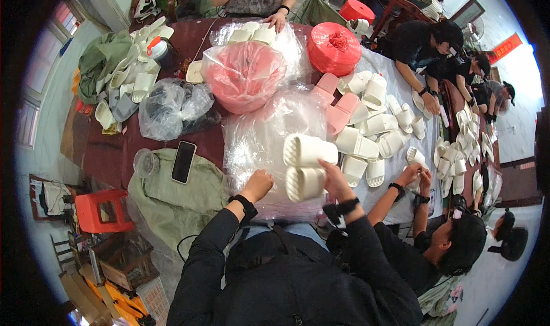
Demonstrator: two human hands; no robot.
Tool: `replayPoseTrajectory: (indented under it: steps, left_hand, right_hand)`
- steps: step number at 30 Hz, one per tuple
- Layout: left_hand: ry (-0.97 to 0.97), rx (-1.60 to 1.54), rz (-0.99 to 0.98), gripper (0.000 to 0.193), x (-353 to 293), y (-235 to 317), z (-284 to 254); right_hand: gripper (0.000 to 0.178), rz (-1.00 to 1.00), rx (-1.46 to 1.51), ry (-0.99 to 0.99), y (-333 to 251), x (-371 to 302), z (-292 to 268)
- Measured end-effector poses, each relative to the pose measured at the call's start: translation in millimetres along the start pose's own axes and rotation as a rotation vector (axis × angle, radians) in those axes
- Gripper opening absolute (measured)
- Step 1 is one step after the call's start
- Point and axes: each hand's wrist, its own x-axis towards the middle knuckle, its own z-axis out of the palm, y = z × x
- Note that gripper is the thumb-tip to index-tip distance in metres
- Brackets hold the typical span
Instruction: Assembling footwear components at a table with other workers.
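A pair of cream slippers (310, 167) is gripped in my right hand (338, 181), soles together side by side above the stack of clear plastic bags (269, 137). My left hand (258, 185) is closed, its fingers curled down at the bags' near left part. Whether it pinches the plastic I cannot make out. Just right of the held pair lie many loose cream slippers (356, 142), with pink slippers (342, 113) among them at the far side.
A pink plastic bag (243, 77) and a red twine roll (334, 48) stand beyond the stack. To the left are a phone (183, 162), a clear cup (146, 163), bundled plastic (175, 108) and a slipper heap (137, 68). Co-workers' hands (415, 177) work at the right; another person's hand (278, 20) is across the table.
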Motion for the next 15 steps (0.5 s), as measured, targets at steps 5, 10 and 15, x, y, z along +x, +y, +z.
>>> replayPoseTrajectory:
  steps: [5,10,15]
  left_hand:
    - [0.353,0.0,0.051,0.018,20.7,33.6,-46.0]
    - [0.295,-0.345,-0.051,0.034,40.8,57.1,-57.2]
    - [0.43,-0.575,0.001,0.034,33.9,77.0,-76.7]
  right_hand:
    - [0.036,0.141,-0.313,0.064,-28.3,-118.3,-9.9]
    - [0.036,0.107,-0.276,0.283,10.4,-150.8,-15.2]
    - [0.036,-0.05,0.046,0.387,40.4,-145.5,-11.9]
